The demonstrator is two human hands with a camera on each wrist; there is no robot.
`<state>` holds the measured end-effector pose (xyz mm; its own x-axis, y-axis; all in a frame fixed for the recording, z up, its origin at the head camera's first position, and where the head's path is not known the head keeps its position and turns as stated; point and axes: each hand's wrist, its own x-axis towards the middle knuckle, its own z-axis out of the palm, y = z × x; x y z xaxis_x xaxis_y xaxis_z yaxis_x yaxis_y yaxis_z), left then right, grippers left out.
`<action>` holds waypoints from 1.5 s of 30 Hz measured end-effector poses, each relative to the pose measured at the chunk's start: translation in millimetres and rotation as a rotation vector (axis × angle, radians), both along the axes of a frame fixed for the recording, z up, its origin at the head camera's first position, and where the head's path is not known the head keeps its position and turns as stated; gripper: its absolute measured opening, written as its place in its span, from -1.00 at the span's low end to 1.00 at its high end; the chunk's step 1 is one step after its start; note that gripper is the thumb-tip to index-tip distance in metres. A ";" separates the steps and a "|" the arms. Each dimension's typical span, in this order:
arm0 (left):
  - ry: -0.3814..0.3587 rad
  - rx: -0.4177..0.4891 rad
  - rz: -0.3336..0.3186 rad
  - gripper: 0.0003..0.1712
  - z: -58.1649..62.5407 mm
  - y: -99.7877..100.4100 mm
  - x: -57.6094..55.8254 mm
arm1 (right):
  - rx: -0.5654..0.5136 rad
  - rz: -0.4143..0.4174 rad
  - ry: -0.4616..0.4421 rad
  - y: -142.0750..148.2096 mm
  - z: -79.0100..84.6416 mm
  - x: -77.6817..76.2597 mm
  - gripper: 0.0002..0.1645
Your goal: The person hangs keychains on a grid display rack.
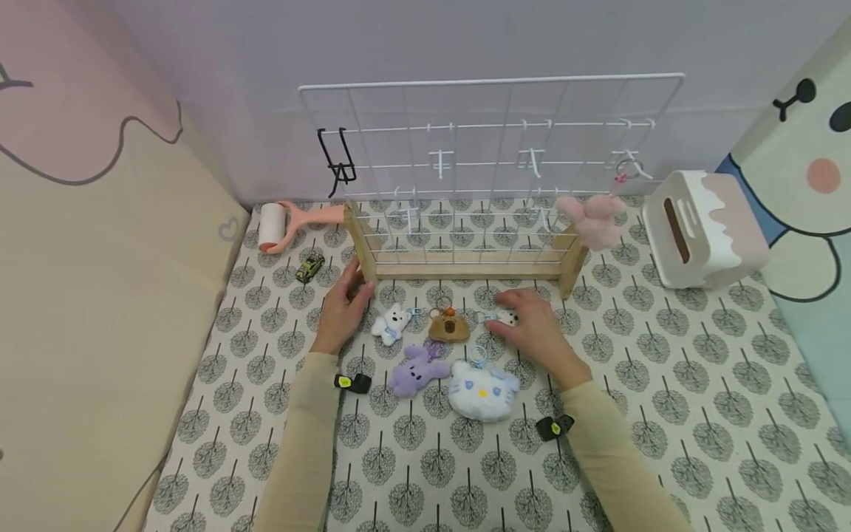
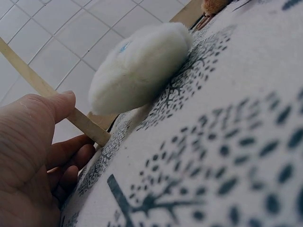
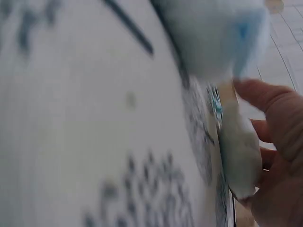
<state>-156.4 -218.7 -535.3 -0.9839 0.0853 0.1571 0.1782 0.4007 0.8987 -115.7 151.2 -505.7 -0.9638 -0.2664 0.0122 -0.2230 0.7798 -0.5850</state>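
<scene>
My left hand (image 1: pixel 342 309) holds the left wooden end post (image 1: pixel 361 247) of a white wire grid rack (image 1: pixel 465 163); in the left wrist view the thumb and curled fingers lie on either side of that post. Close to it lies a white plush keychain (image 1: pixel 391 325) with a blue ribbon. My right hand (image 1: pixel 535 329) has thumb and fingers around a small white plush keychain (image 1: pixel 508 317) with dark spots, partly hidden by the hand. Between the hands lie a brown plush keychain (image 1: pixel 449 327), a purple plush rabbit (image 1: pixel 416 371) and a white cat-head plush (image 1: pixel 483 393).
A pink plush keychain (image 1: pixel 598 222) hangs from a hook on the rack's right side. White hooks (image 1: pixel 440 162) and a black hook (image 1: pixel 340 168) are on the grid. A lint roller (image 1: pixel 274 227) and toy car (image 1: pixel 309 268) lie left; a white-pink box (image 1: pixel 705 229) stands right.
</scene>
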 end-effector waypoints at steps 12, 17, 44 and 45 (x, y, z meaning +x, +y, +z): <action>-0.007 -0.013 0.004 -0.26 -3.3 -1.1 -0.7 | 0.106 0.066 0.184 -21.0 -9.4 2.8 -0.61; 0.001 -0.015 0.003 -0.25 -1.9 -0.7 -1.7 | 0.078 0.061 0.281 -21.6 -15.5 3.3 -0.68; -0.007 -0.030 0.021 -0.26 -4.1 -0.3 -1.7 | -0.365 -0.216 0.342 0.8 21.7 12.8 -0.87; -0.006 -0.028 0.020 -0.26 -4.2 -0.4 -1.8 | -0.373 -0.225 0.363 2.8 26.0 12.1 -0.86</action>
<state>-158.1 -219.1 -539.4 -0.9864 0.0700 0.1489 0.1645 0.4291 0.8881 -103.5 154.0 -479.8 -0.9126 0.0315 0.4076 -0.3134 0.5863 -0.7470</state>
